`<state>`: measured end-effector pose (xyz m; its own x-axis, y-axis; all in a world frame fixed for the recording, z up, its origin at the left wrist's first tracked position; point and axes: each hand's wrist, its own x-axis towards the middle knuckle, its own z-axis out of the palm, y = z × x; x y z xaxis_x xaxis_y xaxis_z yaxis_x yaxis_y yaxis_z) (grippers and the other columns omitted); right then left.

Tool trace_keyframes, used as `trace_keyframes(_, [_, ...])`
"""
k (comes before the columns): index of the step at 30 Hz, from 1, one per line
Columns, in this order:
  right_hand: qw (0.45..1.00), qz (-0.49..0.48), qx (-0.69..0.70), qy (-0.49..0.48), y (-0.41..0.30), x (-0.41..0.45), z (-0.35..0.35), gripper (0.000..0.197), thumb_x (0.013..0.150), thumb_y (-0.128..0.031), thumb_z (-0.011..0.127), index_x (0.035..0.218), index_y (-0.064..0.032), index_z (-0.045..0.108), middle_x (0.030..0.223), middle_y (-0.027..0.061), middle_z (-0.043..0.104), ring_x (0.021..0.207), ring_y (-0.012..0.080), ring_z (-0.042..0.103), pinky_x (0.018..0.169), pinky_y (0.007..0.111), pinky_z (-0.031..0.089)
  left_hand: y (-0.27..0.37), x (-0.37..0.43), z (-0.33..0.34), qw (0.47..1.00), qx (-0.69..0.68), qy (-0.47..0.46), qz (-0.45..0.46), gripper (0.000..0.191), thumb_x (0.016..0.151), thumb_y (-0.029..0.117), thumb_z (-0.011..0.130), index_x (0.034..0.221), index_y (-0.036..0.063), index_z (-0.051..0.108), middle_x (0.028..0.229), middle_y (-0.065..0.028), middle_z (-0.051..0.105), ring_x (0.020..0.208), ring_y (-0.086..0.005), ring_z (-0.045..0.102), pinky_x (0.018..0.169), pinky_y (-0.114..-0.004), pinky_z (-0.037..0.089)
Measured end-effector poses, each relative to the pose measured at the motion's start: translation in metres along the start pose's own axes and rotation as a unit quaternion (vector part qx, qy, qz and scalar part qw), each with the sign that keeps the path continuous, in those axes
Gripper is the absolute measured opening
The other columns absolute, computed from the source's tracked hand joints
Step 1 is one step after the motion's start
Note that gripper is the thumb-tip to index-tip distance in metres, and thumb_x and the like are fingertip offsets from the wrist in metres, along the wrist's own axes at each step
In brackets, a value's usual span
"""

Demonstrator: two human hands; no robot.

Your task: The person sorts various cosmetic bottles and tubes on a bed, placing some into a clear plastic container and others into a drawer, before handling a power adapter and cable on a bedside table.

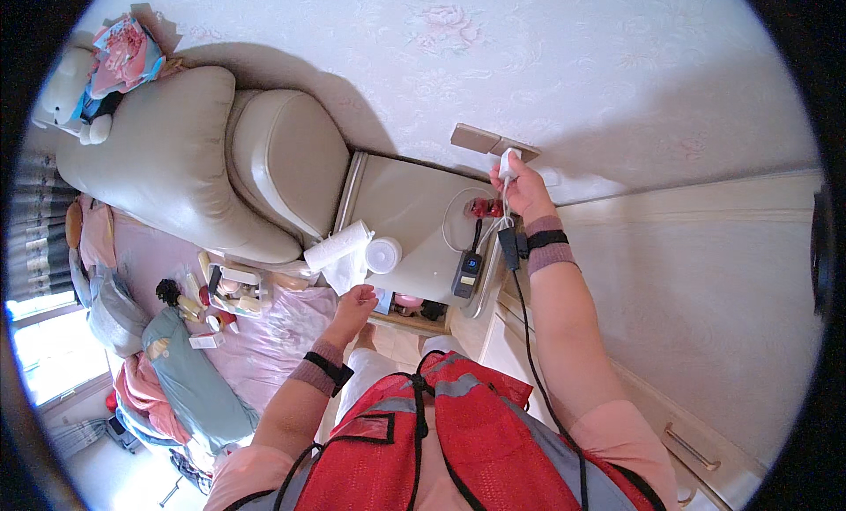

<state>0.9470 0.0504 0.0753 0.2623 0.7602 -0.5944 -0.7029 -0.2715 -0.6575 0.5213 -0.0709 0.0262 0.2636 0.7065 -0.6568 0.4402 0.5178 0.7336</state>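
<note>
My right hand (pixel 525 188) grips a white plug-in charger (pixel 508 165) against the wall socket plate (pixel 486 141). A white cable (pixel 505 197) hangs from the charger down to the nightstand (pixel 416 200). Below the wrist lies a black device with a small lit display (pixel 468 273), joined to a black cord (pixel 527 319). My left hand (pixel 357 307) hovers near the nightstand's front edge with its fingers curled and nothing visible in them. Under it, the nightstand's drawer (pixel 413 319) is pulled out, with a pink item and dark items inside.
A paper towel roll (pixel 338 245) and a white lidded jar (pixel 383 254) stand by the nightstand's left side. A red packet (pixel 484 208) lies near the cable. The bed (pixel 277 339) holds a clear bin of toiletries (pixel 234 287); a white cabinet (pixel 661 260) borders the right.
</note>
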Motion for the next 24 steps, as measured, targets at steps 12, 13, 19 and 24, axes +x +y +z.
trace_keyframes(12, [0.977, -0.099, -0.186, 0.022, 0.038, -0.164, -0.041, 0.027, 0.089, -0.018, 0.06, 0.11, -0.003, 0.054, 0.095, 0.0036, 0.061, 0.084, 0.0131, 0.06, 0.073, 0.027, 0.048, 0.009, -0.002, 0.003, 0.998, 0.043, -0.016, 0.035, 0.035, 0.083, 0.013, 0.064, 0.114, -0.0008, 0.056, 0.101, -0.013, 0.064, 0.093, -0.0193, 0.061, 0.083, -0.031, 0.049])
trace_keyframes(13, [0.969, -0.095, -0.222, 0.047, 0.041, -0.176, -0.046, 0.029, 0.088, -0.016, 0.06, 0.112, -0.0027, 0.053, 0.096, 0.0034, 0.061, 0.084, 0.013, 0.06, 0.073, 0.026, 0.048, 0.017, -0.001, 0.005, 0.997, 0.067, -0.018, 0.04, 0.036, 0.083, 0.014, 0.064, 0.114, -0.0008, 0.056, 0.101, -0.0132, 0.064, 0.092, -0.0195, 0.061, 0.083, -0.031, 0.049])
trace_keyframes(19, [0.96, -0.145, -0.227, 0.075, 0.061, -0.217, -0.071, 0.04, 0.079, -0.002, 0.067, 0.115, -0.0044, 0.049, 0.102, 0.0032, 0.058, 0.092, 0.0139, 0.056, 0.082, 0.028, 0.047, 0.064, 0.006, 0.023, 0.988, 0.085, -0.077, 0.1, 0.038, 0.083, 0.016, 0.064, 0.116, -0.0013, 0.054, 0.1, -0.0132, 0.064, 0.093, -0.0202, 0.062, 0.083, -0.031, 0.049])
trace_keyframes(24, [0.963, -0.16, -0.203, 0.074, 0.077, -0.223, -0.074, 0.042, 0.078, -0.001, 0.067, 0.115, -0.0062, 0.047, 0.104, 0.004, 0.057, 0.092, 0.0141, 0.056, 0.082, 0.029, 0.048, 0.105, 0.002, 0.047, 0.978, 0.093, -0.152, 0.107, 0.04, 0.085, 0.017, 0.064, 0.119, 0.0004, 0.052, 0.107, -0.0088, 0.06, 0.099, -0.0175, 0.057, 0.087, -0.03, 0.047])
